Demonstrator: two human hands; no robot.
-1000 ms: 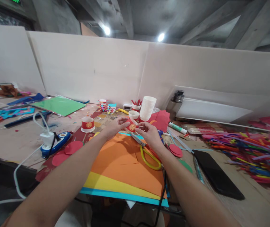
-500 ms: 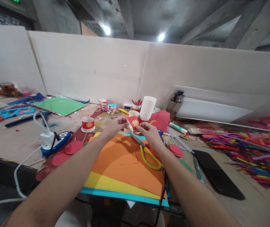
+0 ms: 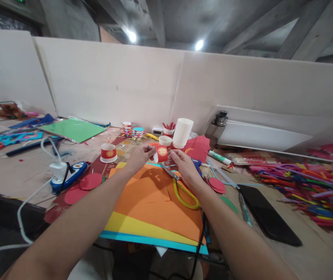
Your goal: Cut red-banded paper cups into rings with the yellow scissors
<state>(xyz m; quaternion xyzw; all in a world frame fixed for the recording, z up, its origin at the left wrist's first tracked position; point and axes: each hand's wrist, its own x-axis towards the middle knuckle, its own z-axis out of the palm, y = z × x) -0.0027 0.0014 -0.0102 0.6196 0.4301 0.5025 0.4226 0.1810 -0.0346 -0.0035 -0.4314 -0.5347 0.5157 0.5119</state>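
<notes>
Both my hands hold a small red paper cup [image 3: 161,153] with a gold round emblem, tipped on its side above the orange paper [image 3: 151,198]. My left hand [image 3: 138,157] pinches its left end, fingers closed. My right hand [image 3: 184,165] grips its right side with curled fingers. Yellow-handled scissors [image 3: 182,192] lie on the orange sheet just under my right hand.
A stack of white cups [image 3: 182,133], a second red cup [image 3: 108,153], red paper circles [image 3: 90,181], a blue glue gun [image 3: 68,175] with white cable, a black phone [image 3: 267,219] and a heap of coloured pipe cleaners [image 3: 306,184] lie on the table. A white partition stands behind.
The red cup has been turned from emblem facing me to lying on its side, and lifted slightly. Both hands shifted a little with it.
</notes>
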